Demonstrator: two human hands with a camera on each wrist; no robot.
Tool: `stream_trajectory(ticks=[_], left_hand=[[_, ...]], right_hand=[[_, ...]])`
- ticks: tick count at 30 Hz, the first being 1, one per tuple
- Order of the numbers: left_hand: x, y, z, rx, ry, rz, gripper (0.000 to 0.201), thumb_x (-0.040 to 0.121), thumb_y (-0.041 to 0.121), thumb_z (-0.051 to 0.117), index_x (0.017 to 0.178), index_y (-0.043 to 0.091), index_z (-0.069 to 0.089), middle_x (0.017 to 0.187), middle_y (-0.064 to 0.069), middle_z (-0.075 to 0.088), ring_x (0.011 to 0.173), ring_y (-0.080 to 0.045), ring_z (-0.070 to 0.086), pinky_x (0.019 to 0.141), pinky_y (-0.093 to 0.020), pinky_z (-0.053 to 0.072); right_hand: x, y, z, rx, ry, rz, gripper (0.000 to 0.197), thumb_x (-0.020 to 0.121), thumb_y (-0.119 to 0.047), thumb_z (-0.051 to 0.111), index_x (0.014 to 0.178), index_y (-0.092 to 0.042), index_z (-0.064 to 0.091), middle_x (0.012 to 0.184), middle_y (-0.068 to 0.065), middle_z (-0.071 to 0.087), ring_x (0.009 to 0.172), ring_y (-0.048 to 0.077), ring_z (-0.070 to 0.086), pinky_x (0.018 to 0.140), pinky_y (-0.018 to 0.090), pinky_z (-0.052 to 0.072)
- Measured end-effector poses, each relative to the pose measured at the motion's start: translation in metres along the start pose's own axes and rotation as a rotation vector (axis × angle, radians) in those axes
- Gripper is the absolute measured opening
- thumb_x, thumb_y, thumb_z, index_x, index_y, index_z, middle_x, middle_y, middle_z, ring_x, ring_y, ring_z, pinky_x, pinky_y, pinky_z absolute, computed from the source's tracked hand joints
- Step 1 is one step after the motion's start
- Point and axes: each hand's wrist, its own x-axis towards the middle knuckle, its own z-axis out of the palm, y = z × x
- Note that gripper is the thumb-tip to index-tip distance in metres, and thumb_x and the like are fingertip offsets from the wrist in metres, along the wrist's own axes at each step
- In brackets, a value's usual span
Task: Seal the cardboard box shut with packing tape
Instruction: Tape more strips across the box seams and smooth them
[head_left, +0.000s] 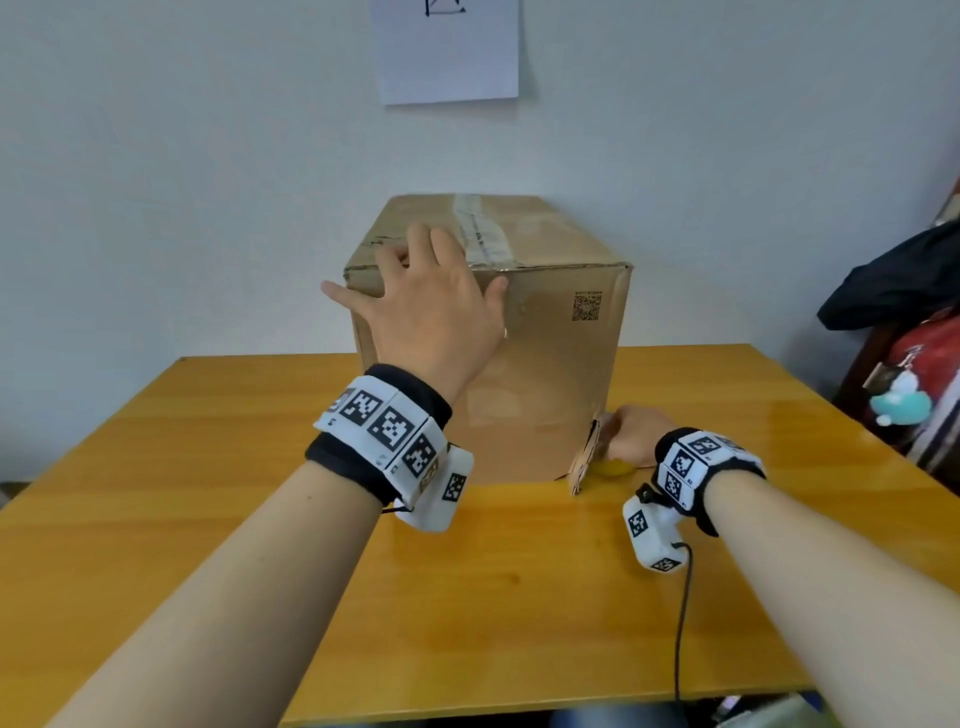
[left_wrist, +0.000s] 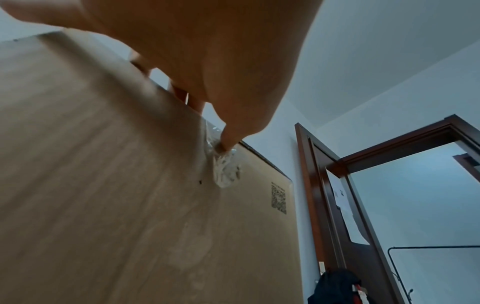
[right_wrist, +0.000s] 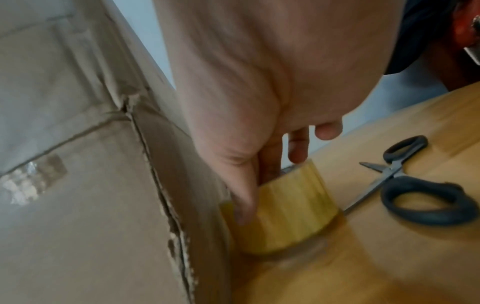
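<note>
A tall cardboard box (head_left: 550, 374) stands on the wooden table (head_left: 208, 467), with a strip of clear tape (head_left: 483, 234) running along its top seam. My left hand (head_left: 441, 265) lies flat over the box's top front edge with the fingers spread. Its thumb (left_wrist: 233, 131) presses the crinkled tape end (left_wrist: 226, 170) on the front face. My right hand (head_left: 631, 434) is low at the box's bottom right corner. It grips a yellowish tape roll (right_wrist: 291, 214) standing on the table, thumb outside and fingers in the core. That corner of the box (right_wrist: 78, 205) is torn.
Black-handled scissors (right_wrist: 415, 185) lie on the table just right of the roll. A dark jacket and red bag (head_left: 904, 280) sit beyond the table's right edge. A paper sheet (head_left: 447, 52) hangs on the wall. A black cable (head_left: 683, 623) trails from my right wrist.
</note>
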Motion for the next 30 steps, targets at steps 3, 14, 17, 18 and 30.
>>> stream_trajectory(ticks=[3, 14, 17, 18, 30], left_hand=[[0.002, -0.001, -0.009, 0.013, -0.02, 0.009, 0.053, 0.092, 0.06, 0.041, 0.117, 0.014, 0.053, 0.122, -0.002, 0.053, 0.123, -0.033, 0.046, 0.102, -0.082, 0.008], [0.067, -0.005, -0.045, -0.665, -0.373, -0.077, 0.044, 0.08, 0.061, 0.059, 0.109, 0.027, 0.065, 0.1, 0.006, 0.067, 0.099, -0.017, 0.063, 0.103, -0.045, 0.046], [0.08, -0.005, -0.055, -1.005, -0.484, -0.22, 0.065, 0.087, 0.063, 0.055, 0.137, 0.022, 0.052, 0.121, 0.001, 0.063, 0.11, -0.023, 0.062, 0.103, -0.042, 0.046], [0.084, -0.005, -0.057, -1.085, -0.504, -0.264, 0.067, 0.091, 0.062, 0.052, 0.143, 0.021, 0.046, 0.128, -0.001, 0.061, 0.115, -0.027, 0.059, 0.105, -0.044, 0.042], [0.079, -0.009, -0.042, -1.369, -0.474, -0.251, 0.028, 0.096, 0.044, 0.058, 0.096, 0.016, 0.063, 0.1, -0.003, 0.064, 0.11, -0.021, 0.059, 0.097, -0.033, 0.043]], right_hand=[[-0.006, 0.001, -0.019, 0.224, 0.146, 0.004, 0.034, 0.099, -0.019, 0.058, 0.132, -0.014, 0.063, 0.135, 0.008, 0.063, 0.119, 0.027, 0.058, 0.1, 0.036, 0.045], [-0.063, -0.067, -0.156, 0.932, 0.616, -0.33, 0.016, 0.097, -0.015, 0.055, 0.105, -0.014, 0.07, 0.091, 0.015, 0.072, 0.063, 0.027, 0.072, 0.057, 0.034, 0.058], [-0.082, -0.103, -0.181, 1.021, 0.588, -0.475, 0.009, 0.095, -0.018, 0.06, 0.087, -0.019, 0.064, 0.086, 0.013, 0.069, 0.062, 0.028, 0.069, 0.057, 0.035, 0.058], [-0.086, -0.115, -0.183, 1.035, 0.549, -0.513, 0.009, 0.094, -0.022, 0.062, 0.087, -0.017, 0.065, 0.085, 0.013, 0.068, 0.061, 0.028, 0.068, 0.057, 0.034, 0.058], [-0.068, -0.144, -0.148, 0.918, 0.3, -0.581, 0.058, 0.085, -0.061, 0.066, 0.099, -0.005, 0.07, 0.077, 0.012, 0.071, 0.058, 0.023, 0.061, 0.047, 0.027, 0.043]])
